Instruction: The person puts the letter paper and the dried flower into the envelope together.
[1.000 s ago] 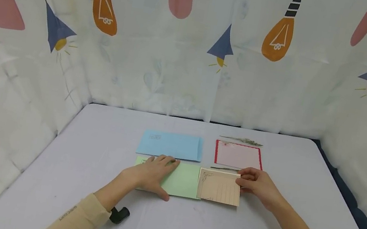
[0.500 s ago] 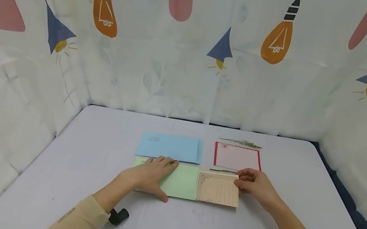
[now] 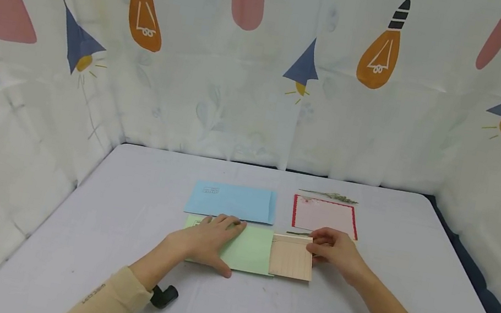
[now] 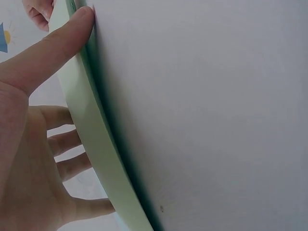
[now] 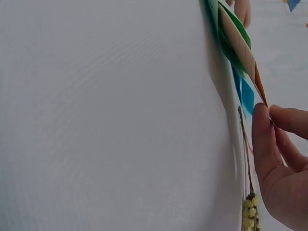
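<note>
My left hand point(image 3: 211, 239) rests spread on the green envelope point(image 3: 254, 249), its thumb at the near edge; the left wrist view shows the thumb point(image 4: 62, 45) along the envelope's side. A tan lined card point(image 3: 291, 257) lies partly inside the envelope's right end, its left part hidden. With thumb and fingers, my right hand point(image 3: 336, 253) pinches the card's right edge. In the right wrist view the card point(image 5: 238, 41) sits between the green layers of the envelope's mouth, slightly bent.
Behind the green envelope lies a blue envelope point(image 3: 229, 201). A pink card with a red border point(image 3: 325, 217) is behind my right hand. A dried sprig point(image 3: 331, 196) lies beyond it, and another stem point(image 3: 298, 233) is partly covered by my hand.
My right hand has moved left with the card, and less of the card now shows outside the green envelope. The left hand has stayed in place.
</note>
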Tool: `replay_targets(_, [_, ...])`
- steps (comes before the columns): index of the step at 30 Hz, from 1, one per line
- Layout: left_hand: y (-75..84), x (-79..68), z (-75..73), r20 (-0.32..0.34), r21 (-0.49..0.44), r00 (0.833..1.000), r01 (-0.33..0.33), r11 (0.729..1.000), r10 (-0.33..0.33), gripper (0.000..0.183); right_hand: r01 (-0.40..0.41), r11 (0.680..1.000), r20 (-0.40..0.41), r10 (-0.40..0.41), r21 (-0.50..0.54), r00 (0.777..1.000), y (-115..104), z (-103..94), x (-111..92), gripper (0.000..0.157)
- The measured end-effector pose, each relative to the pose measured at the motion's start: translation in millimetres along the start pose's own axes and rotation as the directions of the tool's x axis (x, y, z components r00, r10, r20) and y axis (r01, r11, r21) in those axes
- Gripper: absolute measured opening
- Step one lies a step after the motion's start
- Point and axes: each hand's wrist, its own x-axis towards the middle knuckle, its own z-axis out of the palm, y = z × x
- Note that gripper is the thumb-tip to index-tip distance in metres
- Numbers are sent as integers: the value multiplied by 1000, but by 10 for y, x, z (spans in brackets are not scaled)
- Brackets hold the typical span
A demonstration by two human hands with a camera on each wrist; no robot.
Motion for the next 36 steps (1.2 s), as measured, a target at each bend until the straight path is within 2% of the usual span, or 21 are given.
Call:
replay_targets(12, [33,15,-5,2,-16,1000,11,1000,-11,112,-39,999,-13,40,16,999,-17,166,-12,35])
replay_targets(17, [49,29,-1,2,-19,1000,11,1000,-11,112,-50,997,13,49,50,999,14,175,-15,40])
replay_targets(21, [57,30,12,6,-18,1000,14,1000,-13,113,-71,990,51,66,118,997,51,191,-9,45])
replay_targets(27, [45,16,25,5,-17,1000,23,1000,-23,113,-59,979,107,38,195,994,64,239,1,52])
replay_targets(36, [12,7,28,-7,-32,1000,25,999,-25,114,-51,972,135,21,229,991,14,318,19,52])
